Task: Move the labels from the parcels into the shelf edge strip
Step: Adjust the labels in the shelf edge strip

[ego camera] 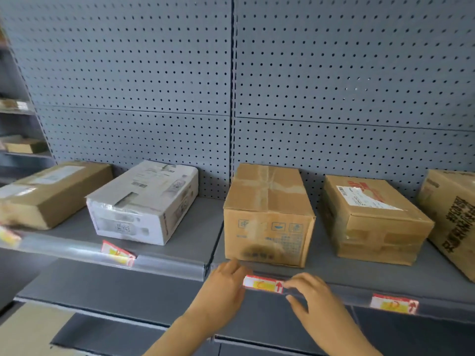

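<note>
A white, red and yellow label (263, 283) lies along the clear shelf edge strip (334, 295), just below the middle brown parcel (268, 217). My left hand (226, 287) pinches its left end and my right hand (308, 291) holds its right end. Another label (394, 304) sits in the strip further right, under the brown parcel with a red-printed sticker (372, 217). A third label (118, 254) sticks up crooked from the left strip (167, 265), in front of the white parcel (144, 201). A fourth label (9, 236) shows blurred at the far left edge.
A flat brown parcel (51, 191) lies at the far left and a printed carton (452, 219) at the far right. Grey pegboard (231, 86) backs the shelf. A lower grey shelf (115, 289) juts out under my arms. More shelves with boxes (23, 145) stand at the left.
</note>
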